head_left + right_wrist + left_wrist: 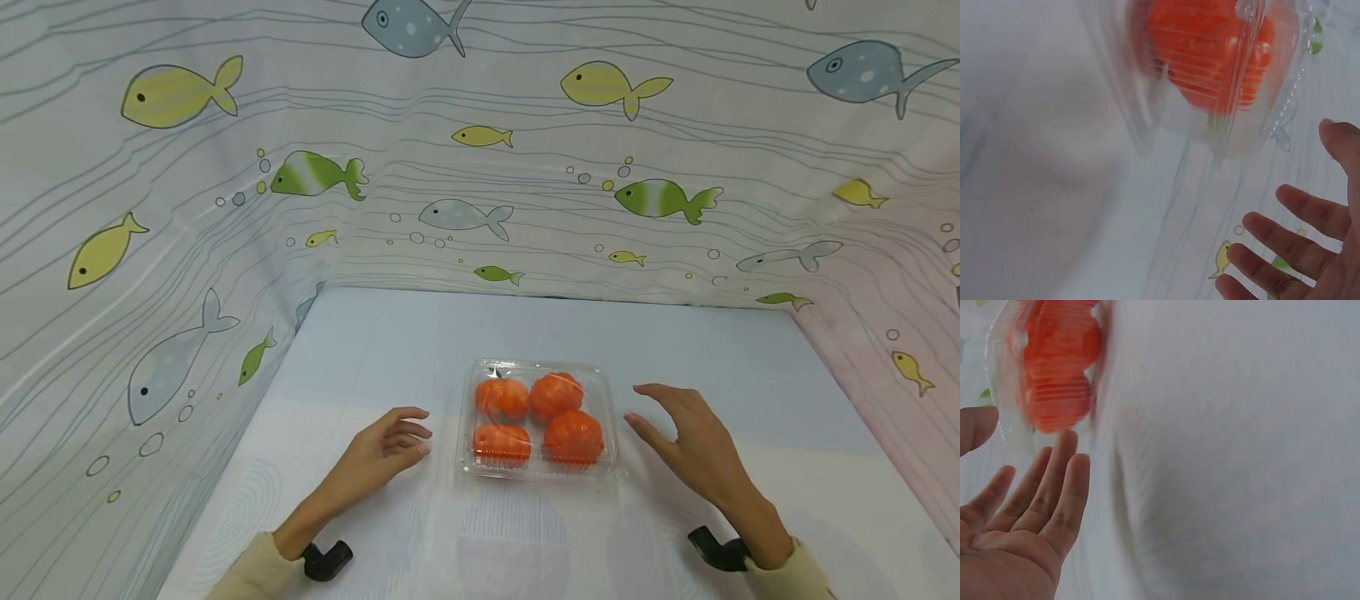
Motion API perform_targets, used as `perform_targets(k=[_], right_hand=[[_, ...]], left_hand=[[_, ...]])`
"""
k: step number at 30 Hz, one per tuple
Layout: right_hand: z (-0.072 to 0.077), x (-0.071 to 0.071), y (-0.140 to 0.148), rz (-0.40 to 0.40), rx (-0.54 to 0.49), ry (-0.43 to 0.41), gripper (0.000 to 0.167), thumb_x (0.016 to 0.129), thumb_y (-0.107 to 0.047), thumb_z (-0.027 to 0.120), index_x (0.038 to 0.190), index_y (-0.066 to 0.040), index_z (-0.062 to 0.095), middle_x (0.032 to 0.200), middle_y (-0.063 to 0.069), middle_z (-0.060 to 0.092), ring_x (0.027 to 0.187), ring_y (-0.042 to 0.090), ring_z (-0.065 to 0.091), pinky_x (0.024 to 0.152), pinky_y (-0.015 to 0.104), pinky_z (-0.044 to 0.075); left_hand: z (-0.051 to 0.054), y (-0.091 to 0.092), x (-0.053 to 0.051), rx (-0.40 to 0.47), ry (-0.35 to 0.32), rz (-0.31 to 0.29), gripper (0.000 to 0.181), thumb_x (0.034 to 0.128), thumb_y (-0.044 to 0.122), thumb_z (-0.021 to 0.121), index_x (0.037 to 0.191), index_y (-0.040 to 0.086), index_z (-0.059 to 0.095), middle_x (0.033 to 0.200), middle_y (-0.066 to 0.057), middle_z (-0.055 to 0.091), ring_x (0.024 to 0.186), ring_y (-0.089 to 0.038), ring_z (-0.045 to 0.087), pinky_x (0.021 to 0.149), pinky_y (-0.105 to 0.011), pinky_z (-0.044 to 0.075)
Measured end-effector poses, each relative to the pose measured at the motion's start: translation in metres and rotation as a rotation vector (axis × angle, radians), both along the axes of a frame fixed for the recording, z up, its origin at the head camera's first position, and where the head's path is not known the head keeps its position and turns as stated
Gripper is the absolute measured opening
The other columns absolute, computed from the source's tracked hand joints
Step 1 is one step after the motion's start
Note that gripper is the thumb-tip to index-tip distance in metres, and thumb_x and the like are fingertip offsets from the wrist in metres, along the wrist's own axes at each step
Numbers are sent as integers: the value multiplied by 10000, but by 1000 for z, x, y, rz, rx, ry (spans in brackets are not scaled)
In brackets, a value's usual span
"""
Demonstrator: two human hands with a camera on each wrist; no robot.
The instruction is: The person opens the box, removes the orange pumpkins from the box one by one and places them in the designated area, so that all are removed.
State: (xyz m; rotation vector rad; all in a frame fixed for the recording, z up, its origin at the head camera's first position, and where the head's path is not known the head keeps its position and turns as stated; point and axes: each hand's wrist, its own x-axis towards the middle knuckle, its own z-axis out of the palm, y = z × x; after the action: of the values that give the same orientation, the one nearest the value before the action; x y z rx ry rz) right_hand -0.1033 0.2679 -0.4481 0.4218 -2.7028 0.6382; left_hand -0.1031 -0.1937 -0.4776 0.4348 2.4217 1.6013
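Observation:
A clear plastic box (537,475) with a lid lies on the table, holding several orange pumpkin-like pieces (573,437). Left of the box is my left hand (382,450), fingers relaxed and apart from it. My right hand (693,442) hovers on the other side, thumb and forefinger spread, also not touching. In the left wrist view the left hand (1022,519) has its palm up below the box (1004,381). The right wrist view shows the right hand (1316,244) with fingers spread, beside the box (1241,134).
The pale table (420,325) carries faint printed patterns near the front. A curtain (525,183) with drawn fish and wavy lines stands behind it and along both sides. A black strap piece (327,561) sits at the left wrist, another (718,550) at the right.

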Motion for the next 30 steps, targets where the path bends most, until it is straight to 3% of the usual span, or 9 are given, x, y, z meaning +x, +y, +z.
perform_targets(k=[4,13,22,30], right_hand=[[1,-1,-8,46,-14,13,487,902,-277,810,1336,-118,657,1324,117,647,1202,310,546,887,603,535],[1,-5,-34,137,-42,11,503,908,-314,804,1351,-133,649,1369,65,619,1263,268,531,944,549,531],[0,-7,-57,209,-17,29,576,873,-375,831,1351,-105,655,1367,62,625,1311,284,486,998,550,510],[-2,-8,-75,288,-16,10,552,880,-376,830,1330,-106,661,1384,25,599,1350,225,468,1049,496,491]], left_hand=[[-1,11,-2,83,-57,-51,524,987,223,725,1448,98,509,1274,-167,652,1099,-262,680,897,-297,567],[-5,32,-3,157,-119,-116,583,974,195,737,1495,158,480,1234,-131,645,1071,-270,675,892,-319,578],[-8,38,-1,205,-174,-107,760,952,183,763,1592,265,363,1233,-144,615,1056,-275,662,889,-305,571],[-9,39,-2,250,-215,-115,811,940,149,769,1618,193,327,1214,-156,592,1016,-225,667,890,-278,564]])
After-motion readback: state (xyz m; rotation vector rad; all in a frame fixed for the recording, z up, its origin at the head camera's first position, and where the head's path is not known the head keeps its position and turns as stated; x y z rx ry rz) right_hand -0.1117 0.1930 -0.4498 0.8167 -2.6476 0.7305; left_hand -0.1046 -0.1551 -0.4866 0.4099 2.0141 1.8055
